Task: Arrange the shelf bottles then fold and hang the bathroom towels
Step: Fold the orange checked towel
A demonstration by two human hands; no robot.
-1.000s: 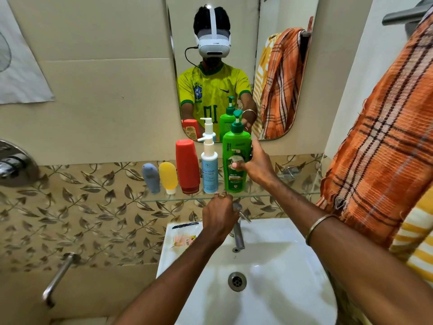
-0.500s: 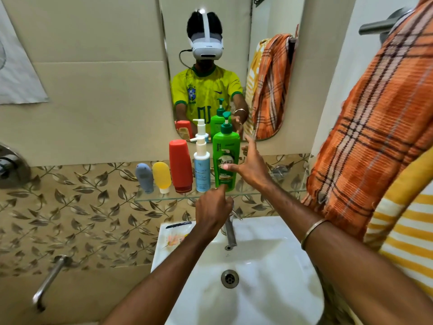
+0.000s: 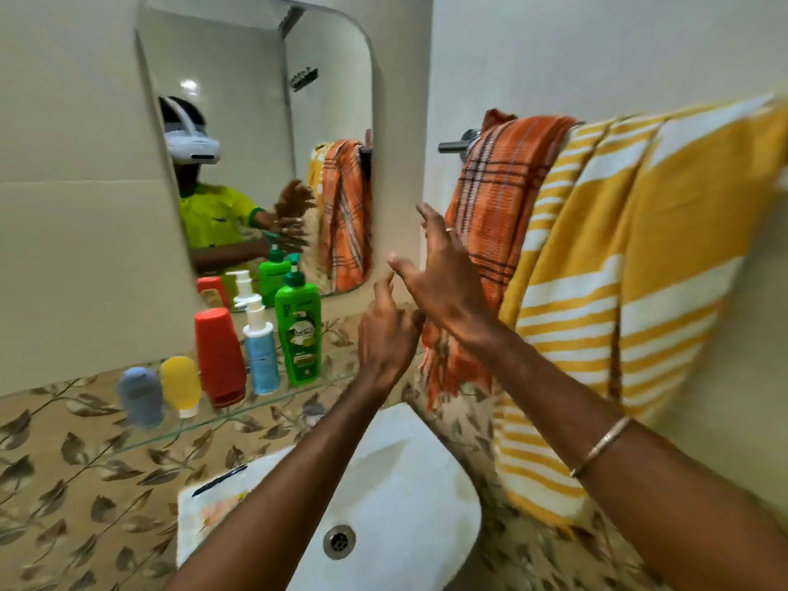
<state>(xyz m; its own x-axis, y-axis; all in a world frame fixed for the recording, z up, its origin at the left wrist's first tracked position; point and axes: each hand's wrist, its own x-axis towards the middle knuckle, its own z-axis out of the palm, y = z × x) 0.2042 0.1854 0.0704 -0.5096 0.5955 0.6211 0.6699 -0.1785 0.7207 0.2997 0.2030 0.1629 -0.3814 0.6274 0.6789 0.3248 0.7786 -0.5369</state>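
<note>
Head view: five bottles line the shelf; left hand and right hand spread, empty.

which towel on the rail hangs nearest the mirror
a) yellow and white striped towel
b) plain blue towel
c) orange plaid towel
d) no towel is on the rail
c: the orange plaid towel hangs at the rail's mirror-side end, with the yellow and white striped towel draped beside it, further from the mirror.

The yellow striped towel runs off the right edge; the blue bottle is blurred.
</note>
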